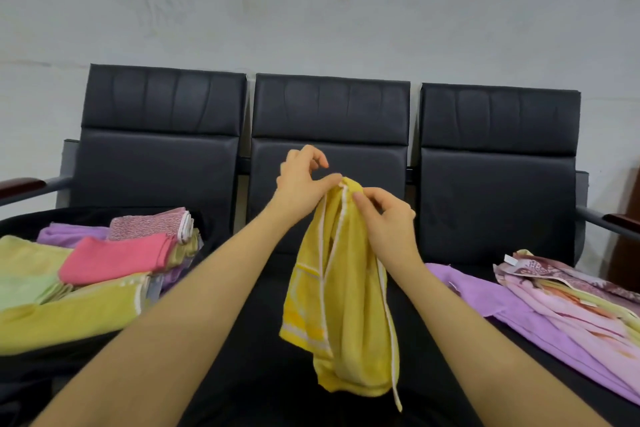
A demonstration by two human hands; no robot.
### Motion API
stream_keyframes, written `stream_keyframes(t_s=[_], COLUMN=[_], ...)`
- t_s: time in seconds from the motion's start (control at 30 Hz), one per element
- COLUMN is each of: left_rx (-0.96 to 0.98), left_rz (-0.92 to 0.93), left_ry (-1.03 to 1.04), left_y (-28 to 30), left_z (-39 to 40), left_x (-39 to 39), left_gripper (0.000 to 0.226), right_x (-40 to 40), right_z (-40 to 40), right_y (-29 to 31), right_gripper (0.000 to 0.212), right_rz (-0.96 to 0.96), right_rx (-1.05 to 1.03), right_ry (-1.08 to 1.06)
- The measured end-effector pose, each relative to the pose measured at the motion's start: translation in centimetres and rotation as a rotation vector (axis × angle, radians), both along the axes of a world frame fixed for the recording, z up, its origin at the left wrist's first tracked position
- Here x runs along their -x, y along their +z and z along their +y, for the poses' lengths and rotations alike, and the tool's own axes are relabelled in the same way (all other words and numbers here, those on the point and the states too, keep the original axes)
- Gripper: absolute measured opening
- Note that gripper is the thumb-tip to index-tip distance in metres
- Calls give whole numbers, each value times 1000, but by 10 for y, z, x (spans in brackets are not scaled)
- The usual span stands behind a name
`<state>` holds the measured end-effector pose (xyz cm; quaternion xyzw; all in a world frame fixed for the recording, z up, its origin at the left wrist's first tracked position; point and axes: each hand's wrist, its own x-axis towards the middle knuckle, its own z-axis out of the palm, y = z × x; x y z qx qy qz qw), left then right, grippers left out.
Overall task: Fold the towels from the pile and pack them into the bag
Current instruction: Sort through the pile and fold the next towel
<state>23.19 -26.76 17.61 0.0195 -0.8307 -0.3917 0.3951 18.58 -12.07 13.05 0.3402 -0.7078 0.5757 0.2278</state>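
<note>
Three black chairs behind; both hands' fingers pinch one yellow towel.

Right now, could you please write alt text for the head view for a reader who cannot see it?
Both hands, left hand and right hand, pinch the top of a hanging yellow towel before three black chairs. Folded towels lie at left, an unfolded pile at right.
</note>
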Motion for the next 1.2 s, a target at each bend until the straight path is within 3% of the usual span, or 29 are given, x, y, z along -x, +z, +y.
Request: stream_keyframes(t_s=[0.07,0.23,0.37,0.53,0.67,0.83,0.97,1.2], left_rx=[11,95,37,91,-1,-107,-256,8], left_rz=[138,129,295,183,0,12,-27,-114], left_ry=[171,202,246,325,310,199,147,306], left_y=[-15,-54,-56,-61,-62,-57,-43,14], left_z=[10,35,36,39,44,44,16,-36], left_x=[-7,-16,-18,-21,-16,-11,-1,8], left_gripper=[20,28,18,37,45,27,24,24], right_x=[1,1,-4,-2,-5,-3,3,22], right_z=[1,0,-2,2,2,7,21,50], right_y=[-3,-8,-12,-18,-22,-30,-23,29], right_gripper=[19,25,9,13,13,9,15,15], right_rz=[-24,-85,-114,-130,-76,-92,-187,-117], right_rx=[33,55,68,117,70,57,166,355], right_ry=[-3,10,40,-4,16,32,5,-226])
